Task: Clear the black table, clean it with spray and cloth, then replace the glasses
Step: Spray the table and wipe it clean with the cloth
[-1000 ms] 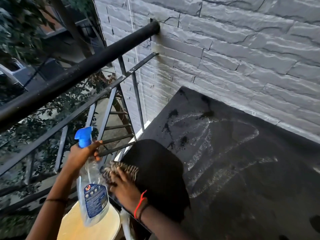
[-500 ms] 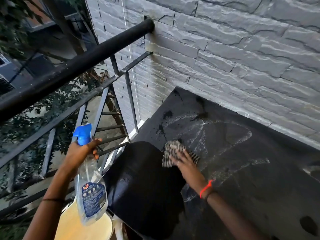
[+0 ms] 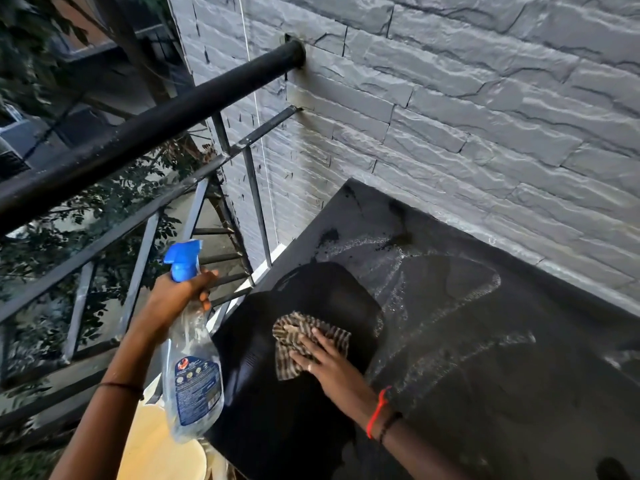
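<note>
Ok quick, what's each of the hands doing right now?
Left hand: gripping the spray bottle by its neck.
Right hand: open, fingers flat, pressing the striped cloth on the black table.

We see a matt black table (image 3: 485, 375), streaked with pale smears, with a darker wet-looking patch toward 7 o'clock. The cloth (image 3: 287, 358) is striped woven fabric, the bottle (image 3: 194, 375) clear glossy plastic with a blue plastic trigger. At 10 o'clock the railing (image 3: 156, 123) is matt black metal; the wall (image 3: 485, 116), rough grey stone.
</note>
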Demonstrator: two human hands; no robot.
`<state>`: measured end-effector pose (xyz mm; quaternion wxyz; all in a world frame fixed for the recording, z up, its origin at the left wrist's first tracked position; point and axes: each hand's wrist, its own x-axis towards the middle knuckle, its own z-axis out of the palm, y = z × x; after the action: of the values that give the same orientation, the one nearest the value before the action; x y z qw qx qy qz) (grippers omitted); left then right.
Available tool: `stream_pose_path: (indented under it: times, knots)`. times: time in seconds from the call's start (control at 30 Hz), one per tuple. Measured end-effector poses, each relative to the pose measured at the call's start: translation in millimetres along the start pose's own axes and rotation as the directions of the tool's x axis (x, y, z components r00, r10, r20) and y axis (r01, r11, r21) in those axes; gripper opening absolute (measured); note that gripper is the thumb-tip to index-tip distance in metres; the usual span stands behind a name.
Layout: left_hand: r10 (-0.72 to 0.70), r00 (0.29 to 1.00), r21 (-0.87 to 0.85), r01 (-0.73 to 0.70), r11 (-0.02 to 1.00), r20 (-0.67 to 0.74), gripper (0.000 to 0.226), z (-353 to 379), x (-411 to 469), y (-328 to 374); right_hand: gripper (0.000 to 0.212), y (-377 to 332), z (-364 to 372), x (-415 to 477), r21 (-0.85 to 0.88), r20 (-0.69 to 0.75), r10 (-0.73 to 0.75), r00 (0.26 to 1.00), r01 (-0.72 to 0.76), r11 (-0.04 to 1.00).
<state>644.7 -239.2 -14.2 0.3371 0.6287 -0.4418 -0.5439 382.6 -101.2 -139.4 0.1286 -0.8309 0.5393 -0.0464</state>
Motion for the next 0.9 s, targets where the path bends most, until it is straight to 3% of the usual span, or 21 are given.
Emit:
stream_pose_path:
  times: [0.07,0.2,0.27,0.37,0.47,0.67,0.73,0.9]
  knots:
    - [0.005,1.0,-0.005,-0.005,1.0,0.001,0.016,3.2,2.7,2.4,0.069,32.5,-10.2,-11.4,-0.017,0.007,0.016,1.0,-0.016,1.0]
    - [0.011,1.0,0.019,-0.011,1.0,0.005,0.015,11.8,-0.2,7.6,0.079,99.1,-33.2,22.9,-0.003,-0.011,0.224,0.974,-0.224,0.975]
    - [0.009,1.0,0.024,-0.009,1.0,-0.018,0.017,18.3,-0.7,8.3,0.075,121.9,-39.7,61.7,0.038,-0.021,0.254,0.967,-0.253,0.967]
    - [0.001,1.0,0.038,0.0,0.999,-0.024,0.017,17.3,-5.8,7.7,0.061,102.7,-49.6,111.2,0.04,-0.014,0.287,0.958,-0.286,0.957]
    - [-0.007,0.999,0.043,0.009,0.999,-0.035,0.018,20.5,-3.7,9.0,0.061,64.4,-37.9,141.5,0.001,-0.034,0.194,0.98,-0.194,0.981]
    - [-0.012,0.999,0.074,0.015,0.997,-0.046,0.018,29.9,7.8,20.2,0.057,7.6,-6.9,101.0,-0.178,-0.025,-0.22,0.975,0.212,0.961]
    - [0.007,0.999,0.087,-0.004,0.996,-0.032,0.018,35.4,11.9,25.9,0.059,16.9,-8.9,68.1,-0.186,-0.004,-0.201,0.98,0.197,0.963]
    - [0.025,1.0,0.06,-0.026,0.998,0.013,0.015,46.5,26.8,35.1,0.063,99.8,-15.7,27.0,-0.012,-0.064,-0.005,0.998,0.005,1.0]
